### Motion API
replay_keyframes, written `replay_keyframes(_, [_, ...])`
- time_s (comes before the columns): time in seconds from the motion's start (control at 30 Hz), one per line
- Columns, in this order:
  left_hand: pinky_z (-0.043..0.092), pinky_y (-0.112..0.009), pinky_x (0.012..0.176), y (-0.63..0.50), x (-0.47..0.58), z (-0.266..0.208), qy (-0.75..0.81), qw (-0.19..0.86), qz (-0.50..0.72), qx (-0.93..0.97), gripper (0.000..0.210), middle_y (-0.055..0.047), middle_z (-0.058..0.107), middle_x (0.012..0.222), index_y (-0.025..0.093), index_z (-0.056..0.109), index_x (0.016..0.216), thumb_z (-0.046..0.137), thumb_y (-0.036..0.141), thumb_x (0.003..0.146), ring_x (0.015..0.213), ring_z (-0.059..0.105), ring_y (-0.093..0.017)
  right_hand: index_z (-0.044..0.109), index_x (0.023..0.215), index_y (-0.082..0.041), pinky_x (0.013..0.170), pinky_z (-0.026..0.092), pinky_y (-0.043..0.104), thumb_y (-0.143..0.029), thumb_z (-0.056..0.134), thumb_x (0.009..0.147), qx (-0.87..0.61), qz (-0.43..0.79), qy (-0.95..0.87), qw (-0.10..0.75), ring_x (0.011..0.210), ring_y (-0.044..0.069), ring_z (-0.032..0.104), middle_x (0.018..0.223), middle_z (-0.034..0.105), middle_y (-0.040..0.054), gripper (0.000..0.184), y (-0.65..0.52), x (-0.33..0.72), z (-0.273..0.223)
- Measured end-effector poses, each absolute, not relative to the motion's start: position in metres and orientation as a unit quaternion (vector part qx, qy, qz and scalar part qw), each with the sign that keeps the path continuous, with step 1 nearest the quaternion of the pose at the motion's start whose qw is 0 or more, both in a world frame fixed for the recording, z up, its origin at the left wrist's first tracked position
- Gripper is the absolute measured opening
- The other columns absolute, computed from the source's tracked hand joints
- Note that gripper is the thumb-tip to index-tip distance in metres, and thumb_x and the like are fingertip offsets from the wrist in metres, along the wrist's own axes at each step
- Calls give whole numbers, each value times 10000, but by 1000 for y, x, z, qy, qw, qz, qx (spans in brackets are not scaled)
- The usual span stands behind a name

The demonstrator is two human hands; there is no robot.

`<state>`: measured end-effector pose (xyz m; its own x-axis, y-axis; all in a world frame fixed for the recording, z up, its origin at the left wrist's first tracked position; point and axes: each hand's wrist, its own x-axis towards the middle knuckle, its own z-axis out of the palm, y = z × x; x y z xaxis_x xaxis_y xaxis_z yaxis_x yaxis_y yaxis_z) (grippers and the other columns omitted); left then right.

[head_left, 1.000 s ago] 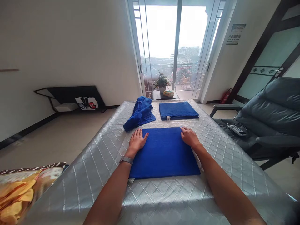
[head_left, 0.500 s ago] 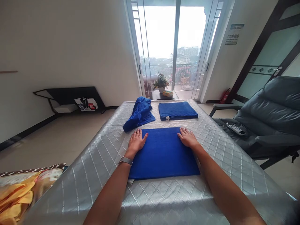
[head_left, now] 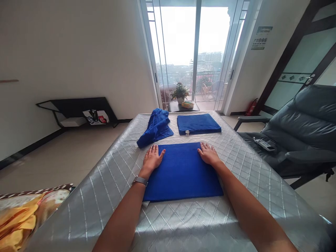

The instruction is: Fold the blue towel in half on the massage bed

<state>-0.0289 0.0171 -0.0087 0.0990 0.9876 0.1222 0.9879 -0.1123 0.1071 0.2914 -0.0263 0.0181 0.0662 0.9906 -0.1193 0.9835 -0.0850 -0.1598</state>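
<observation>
A blue towel [head_left: 183, 175] lies flat as a neat rectangle on the silver quilted table cover [head_left: 183, 224]. My left hand [head_left: 153, 157] rests on its far left corner, fingers stretched forward and thumb out. On the far right corner lies my right hand [head_left: 208, 153], palm down with the fingers extended. Behind the left hand is a crumpled blue towel [head_left: 156, 127]. Beyond the flat towel, to the right, sits a stack of folded blue towels [head_left: 198, 123] with a small white tag at its front edge.
A dark padded armchair [head_left: 299, 119] stands at the right, with a white power strip [head_left: 264, 144] on its seat. Past the table's far edge, a potted plant [head_left: 180, 91] is on a chair by the glass door. Yellow patterned fabric [head_left: 19, 220] lies at lower left.
Both hands stay on the far corners of the flat towel. The whole view has shifted very slightly; nothing else visibly moves.
</observation>
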Motion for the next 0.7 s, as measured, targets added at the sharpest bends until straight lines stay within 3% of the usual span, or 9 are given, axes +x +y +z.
replay_keyframes(0.4, [246,-442,1233,14,-27,-4,-666,9,-72,-742,797,-186,282,1635,14,294,1560,153,588,1026,1520,261,-285,150,1628,-148,1253,37,445,-466,150,1038,-732,104,-672,35,1557,201,87,1694,106,46,670,-27,291,17])
replay_keyframes(0.57, [231,-465,1237,10,-29,1,-666,52,-93,-739,780,-211,332,1610,20,339,1546,184,581,1026,1505,297,-308,150,1629,-165,1251,40,448,-458,145,1041,-731,101,-673,41,1557,199,86,1693,105,48,657,-27,291,15])
replay_keyframes(0.7, [230,-450,1241,-4,-12,13,-620,76,-120,-772,706,-175,367,1605,57,395,1528,200,531,1041,1507,296,-288,163,1628,-165,1250,32,448,-439,145,1047,-732,102,-672,51,1556,204,90,1693,112,52,642,-27,290,14])
